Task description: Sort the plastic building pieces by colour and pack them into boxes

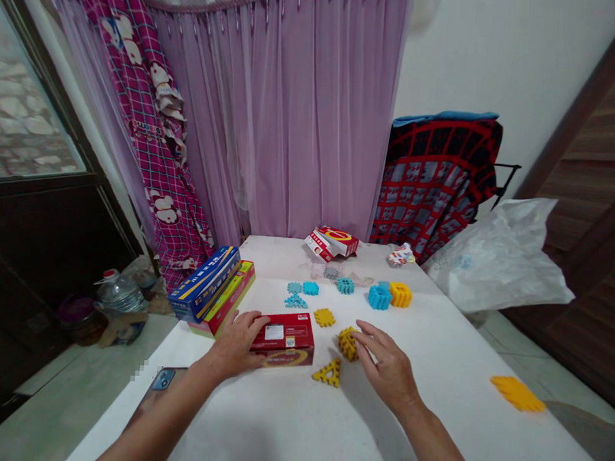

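My left hand [235, 346] lies over the left end of a red cardboard box [293, 335], fingers on its top and thumb along the near side. At the fingertips of my right hand [386, 366] is a yellow interlocking block assembly [348, 343]; the fingers are stretched out and apart, and whether they touch it I cannot tell. Close by lie a yellow triangular piece [328, 373] and a flat yellow toothed piece [325, 317]. Behind the box are blue toothed pieces [295, 300], and farther right stand a blue block cube [380, 297] and a yellow block cube [400, 295].
A blue box [206, 284] rests on a green box [233, 298] at the left. A phone [152, 390] lies by my left forearm. An opened red-and-white box [332, 243] is at the table's far end. Yellow pieces [517, 393] lie near the right edge, below a plastic bag [494, 259].
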A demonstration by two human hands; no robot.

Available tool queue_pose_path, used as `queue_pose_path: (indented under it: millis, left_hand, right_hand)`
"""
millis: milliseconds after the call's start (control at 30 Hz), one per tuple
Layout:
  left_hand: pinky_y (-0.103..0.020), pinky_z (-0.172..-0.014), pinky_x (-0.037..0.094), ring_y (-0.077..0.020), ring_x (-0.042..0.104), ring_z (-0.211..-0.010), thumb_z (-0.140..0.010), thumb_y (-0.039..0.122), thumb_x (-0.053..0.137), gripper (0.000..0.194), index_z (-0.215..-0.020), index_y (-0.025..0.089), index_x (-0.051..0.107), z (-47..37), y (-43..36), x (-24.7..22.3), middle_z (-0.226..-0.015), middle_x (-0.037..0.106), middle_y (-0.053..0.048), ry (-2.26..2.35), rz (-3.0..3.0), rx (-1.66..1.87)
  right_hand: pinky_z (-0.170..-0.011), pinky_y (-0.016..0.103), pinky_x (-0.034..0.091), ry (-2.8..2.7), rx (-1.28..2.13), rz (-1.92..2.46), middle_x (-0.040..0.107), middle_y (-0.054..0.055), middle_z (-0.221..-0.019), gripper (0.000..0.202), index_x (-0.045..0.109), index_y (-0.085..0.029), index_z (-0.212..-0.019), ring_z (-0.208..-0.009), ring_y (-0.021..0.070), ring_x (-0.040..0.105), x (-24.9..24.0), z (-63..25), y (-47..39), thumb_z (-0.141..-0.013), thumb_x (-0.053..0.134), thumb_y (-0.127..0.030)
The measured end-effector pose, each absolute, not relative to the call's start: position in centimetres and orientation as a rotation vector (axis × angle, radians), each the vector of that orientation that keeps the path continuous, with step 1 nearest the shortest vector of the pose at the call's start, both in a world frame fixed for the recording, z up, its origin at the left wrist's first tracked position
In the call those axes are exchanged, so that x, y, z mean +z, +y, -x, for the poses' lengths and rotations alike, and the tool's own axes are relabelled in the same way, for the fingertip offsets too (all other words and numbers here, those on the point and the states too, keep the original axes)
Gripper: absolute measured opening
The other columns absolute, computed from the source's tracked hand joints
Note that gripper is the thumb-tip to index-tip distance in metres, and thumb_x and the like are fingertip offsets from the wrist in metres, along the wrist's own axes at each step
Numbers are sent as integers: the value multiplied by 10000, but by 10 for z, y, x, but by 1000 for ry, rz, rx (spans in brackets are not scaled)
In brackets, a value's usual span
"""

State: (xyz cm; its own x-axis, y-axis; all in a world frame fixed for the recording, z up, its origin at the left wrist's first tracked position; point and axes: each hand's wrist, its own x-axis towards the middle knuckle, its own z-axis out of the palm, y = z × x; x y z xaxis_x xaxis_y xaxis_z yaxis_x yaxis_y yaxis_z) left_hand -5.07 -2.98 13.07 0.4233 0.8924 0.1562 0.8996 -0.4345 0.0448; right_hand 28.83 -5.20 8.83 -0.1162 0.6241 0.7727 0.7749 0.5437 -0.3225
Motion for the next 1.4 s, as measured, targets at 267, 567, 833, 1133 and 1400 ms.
queue_pose_path:
  millis: [267,567,833,1133,1400]
  left_hand:
    - [-530,-886,419,-368,613,-1053,-822,604,565,641,-1287,163,547,3,-58,116,-1284,572,-239,-2019,2141,-360]
    - [-320,-713,558,-213,721,-911,-926,444,429,358,-1166,266,628,60,-96,89,-1065,750,-46,-2245,2378,-1038]
    - [-365,-838,586,-217,684,-1046,-915,429,444,381,-1215,272,618,42,-131,32,-1203,699,-52,-2272,2139,-1567]
    - [-402,-958,564,-237,542,-1268,-946,318,443,492,-1435,307,393,15,-143,24,-1402,520,-93,-2089,2091,-1706]
    - [-403,-964,554,-225,586,-1197,-927,296,425,493,-1417,248,396,30,-80,19,-1380,502,-125,-2111,1930,-2041]
  right_hand:
    - [-824,368,586,-1873,-52,1164,758,66,-971,281,737,-242,-1003,-901,213,710,92,-250,-50,-909,474,-216]
    - [-703,328,588,-1835,390,1286,738,104,-1100,537,534,-213,-1348,-800,230,728,62,-160,-78,-819,607,-267]
    - [-779,324,606,-1506,771,1159,737,108,-1108,360,661,-202,-1221,-921,223,722,43,-138,-94,-919,502,-316]
    - [-804,395,614,-1460,819,1204,742,112,-1095,404,733,-201,-1144,-970,257,717,47,-142,-84,-950,456,-422]
    - [-899,401,568,-1540,803,1143,730,102,-1138,394,721,-199,-1167,-1036,247,692,65,-117,-33,-932,441,-346]
